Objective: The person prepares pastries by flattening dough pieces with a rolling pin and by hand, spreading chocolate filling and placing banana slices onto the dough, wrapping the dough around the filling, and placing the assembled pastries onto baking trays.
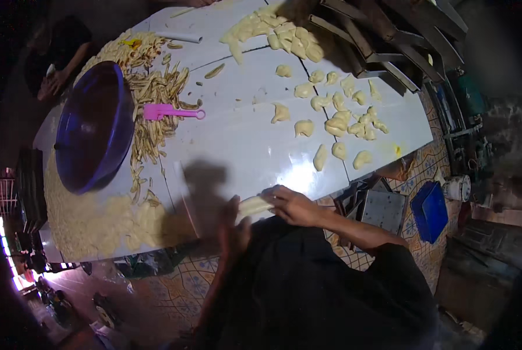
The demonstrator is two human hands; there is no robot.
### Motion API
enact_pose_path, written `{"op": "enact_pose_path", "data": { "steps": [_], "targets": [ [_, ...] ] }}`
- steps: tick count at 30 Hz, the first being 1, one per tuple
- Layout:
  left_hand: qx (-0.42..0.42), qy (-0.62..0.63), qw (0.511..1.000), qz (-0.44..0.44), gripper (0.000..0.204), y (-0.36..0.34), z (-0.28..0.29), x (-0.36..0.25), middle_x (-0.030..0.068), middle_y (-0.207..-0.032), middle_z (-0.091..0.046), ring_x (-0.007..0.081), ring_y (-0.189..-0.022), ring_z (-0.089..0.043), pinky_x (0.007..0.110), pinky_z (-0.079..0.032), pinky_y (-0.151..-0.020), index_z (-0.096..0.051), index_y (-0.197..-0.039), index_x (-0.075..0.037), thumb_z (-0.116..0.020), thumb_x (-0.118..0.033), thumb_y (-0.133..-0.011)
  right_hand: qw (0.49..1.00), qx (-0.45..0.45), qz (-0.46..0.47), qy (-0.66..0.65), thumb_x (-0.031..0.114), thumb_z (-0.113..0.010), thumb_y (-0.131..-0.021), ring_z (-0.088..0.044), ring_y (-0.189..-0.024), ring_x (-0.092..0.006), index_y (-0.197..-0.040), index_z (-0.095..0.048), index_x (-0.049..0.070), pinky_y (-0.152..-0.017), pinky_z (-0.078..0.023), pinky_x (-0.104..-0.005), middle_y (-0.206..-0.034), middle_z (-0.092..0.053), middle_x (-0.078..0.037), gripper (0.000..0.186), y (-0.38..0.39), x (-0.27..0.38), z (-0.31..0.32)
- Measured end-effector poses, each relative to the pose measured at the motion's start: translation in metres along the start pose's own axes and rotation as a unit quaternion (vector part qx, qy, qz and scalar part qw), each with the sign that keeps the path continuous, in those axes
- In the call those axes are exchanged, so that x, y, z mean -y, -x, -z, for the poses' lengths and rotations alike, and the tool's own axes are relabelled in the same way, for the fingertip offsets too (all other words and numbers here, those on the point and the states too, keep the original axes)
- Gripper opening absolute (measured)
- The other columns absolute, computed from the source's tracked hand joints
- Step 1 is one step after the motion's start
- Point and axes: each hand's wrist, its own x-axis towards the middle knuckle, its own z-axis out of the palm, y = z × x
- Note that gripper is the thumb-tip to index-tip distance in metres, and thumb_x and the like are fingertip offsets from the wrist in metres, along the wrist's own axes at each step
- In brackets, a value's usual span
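At the near edge of the white table (pixel 226 128), my left hand (pixel 233 230) and my right hand (pixel 290 207) grip the two ends of a pale, elongated piece of dough (pixel 252 204). The fingers of my right hand lie curled over its right end; my left hand is partly in shadow. Farther up the table lie several soft lumps of pale dough (pixel 339 122), and a larger pile of it (pixel 290 38). A loose layer of pale flour or dough (pixel 97 227) covers the near left corner.
A purple basin (pixel 89 128) stands left, beside finger-shaped pieces (pixel 156 87) and a pink tool (pixel 162 112). Metal trays (pixel 389 35) are stacked far right. A blue crate (pixel 429 210) and white bucket (pixel 457 188) sit lower right. Another person (pixel 57 64) is at the upper left.
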Motion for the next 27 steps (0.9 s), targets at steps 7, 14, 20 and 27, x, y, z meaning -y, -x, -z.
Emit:
{"op": "enact_pose_path", "data": {
  "steps": [7, 14, 20, 27],
  "targets": [
    [-0.027, 0.05, 0.984, 0.171, 0.032, 0.019, -0.031, 0.069, 0.0233, -0.111, -0.069, 0.0366, -0.107, -0.065, 0.045, -0.05, -0.095, -0.062, -0.119, 0.008, -0.061, -0.012, -0.094, 0.993, -0.014, 0.058, 0.106, 0.041, -0.067, -0.091, -0.043, -0.137, -0.0358, -0.148, -0.043, 0.006, -0.11, -0.041, -0.0472, -0.149, -0.046, -0.018, 0.072, -0.003, -0.001, -0.003],
    [-0.028, 0.548, 0.779, 0.302, 0.04, -0.041, 0.01, 0.006, 0.0179, -0.108, -0.067, 0.0298, -0.095, -0.065, 0.04, -0.054, -0.086, -0.056, -0.133, 0.001, -0.053, -0.018, -0.099, 0.974, -0.023, -0.062, -0.218, 0.029, -0.056, -0.1, -0.061, -0.114, -0.0271, -0.129, -0.061, 0.004, -0.094, -0.051, -0.039, -0.122, -0.066, -0.013, 0.039, -0.028, -0.041, -0.049],
    [-0.036, 0.518, 0.842, 0.148, 0.07, -0.088, 0.002, -0.047, 0.0151, -0.119, -0.064, 0.0271, -0.105, -0.062, 0.04, -0.053, -0.09, -0.044, -0.146, 0.002, -0.061, -0.045, -0.097, 0.523, -0.023, -0.14, -0.84, 0.037, -0.046, -0.107, -0.067, -0.1, -0.0172, -0.136, -0.058, 0.003, -0.088, -0.054, -0.0286, -0.119, -0.069, -0.011, 0.046, 0.007, -0.025, 0.075],
    [0.03, 0.415, 0.888, 0.195, 0.044, -0.118, -0.042, -0.02, 0.0135, -0.104, -0.068, 0.0217, -0.091, -0.065, 0.032, -0.055, -0.083, -0.061, -0.123, 0.008, -0.065, -0.027, -0.097, 0.925, -0.241, -0.128, -0.264, 0.042, -0.044, -0.107, -0.059, -0.109, -0.0185, -0.149, -0.05, 0.014, -0.097, -0.045, -0.0312, -0.135, -0.064, -0.009, 0.051, 0.052, 0.019, 0.252]
  ]
}}
